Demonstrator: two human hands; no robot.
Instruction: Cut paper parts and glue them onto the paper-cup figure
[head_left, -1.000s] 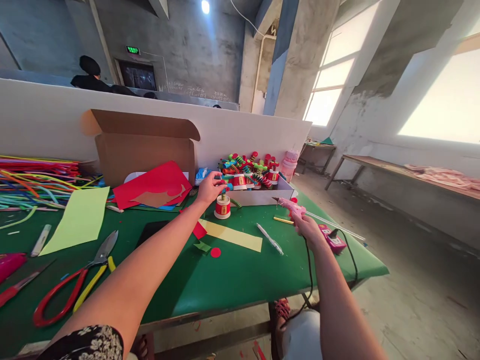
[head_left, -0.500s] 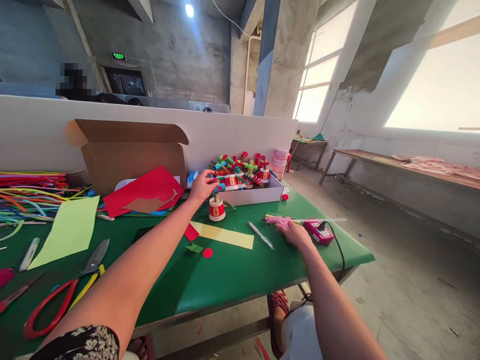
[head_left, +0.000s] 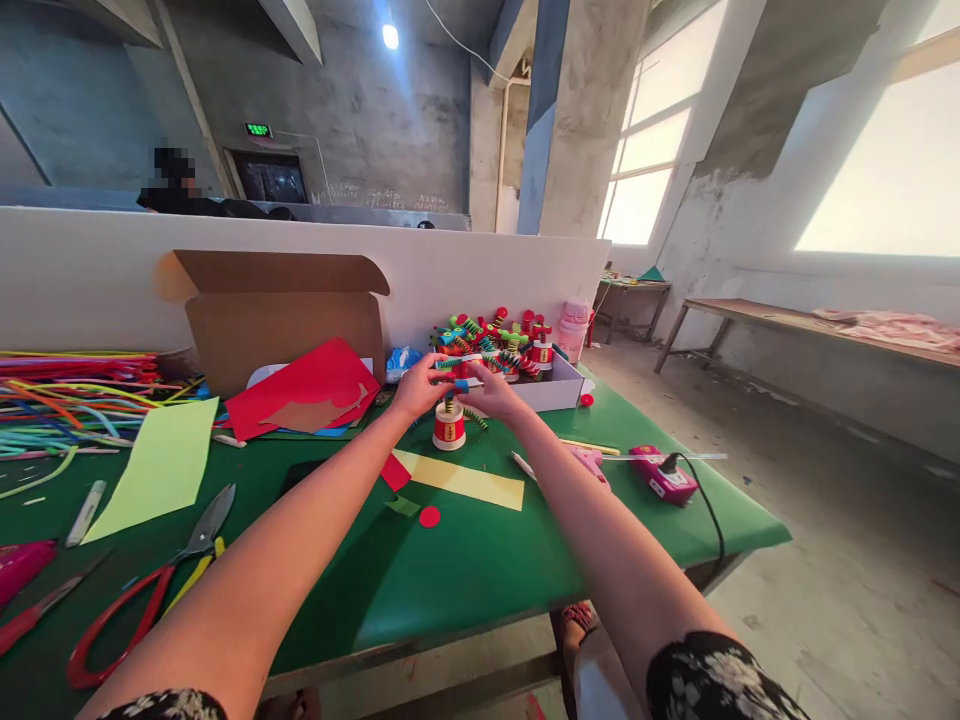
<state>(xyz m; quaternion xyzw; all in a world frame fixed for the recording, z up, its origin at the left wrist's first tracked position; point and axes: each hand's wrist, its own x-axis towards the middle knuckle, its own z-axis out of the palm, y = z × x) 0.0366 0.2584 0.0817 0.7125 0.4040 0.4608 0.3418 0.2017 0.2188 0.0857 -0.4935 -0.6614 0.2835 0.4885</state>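
A small paper-cup toy (head_left: 450,432) stands upright on the green table, with a red band, a coiled striped neck and a blue piece on top. My left hand (head_left: 420,388) pinches its top from the left, fingertips closed. From the other side my right hand (head_left: 491,390) holds the blue piece between thumb and fingers. Parts of the top are hidden behind the fingers. Right of my right forearm lies a pink glue gun (head_left: 589,460), partly covered by the arm. Behind the hands, a white box (head_left: 559,390) holds several similar colourful toys.
Red-handled scissors (head_left: 180,560), a light green sheet (head_left: 161,465) and pipe cleaners (head_left: 67,400) lie at left. Red paper (head_left: 307,385) rests before an open cardboard box (head_left: 285,330). A yellow strip (head_left: 469,480) and red disc (head_left: 430,517) lie in front; a corded magenta box (head_left: 664,475) sits right.
My right hand has let go of the glue gun and moved left to the toy's top. My left hand stays at the toy. The view has shifted slightly.
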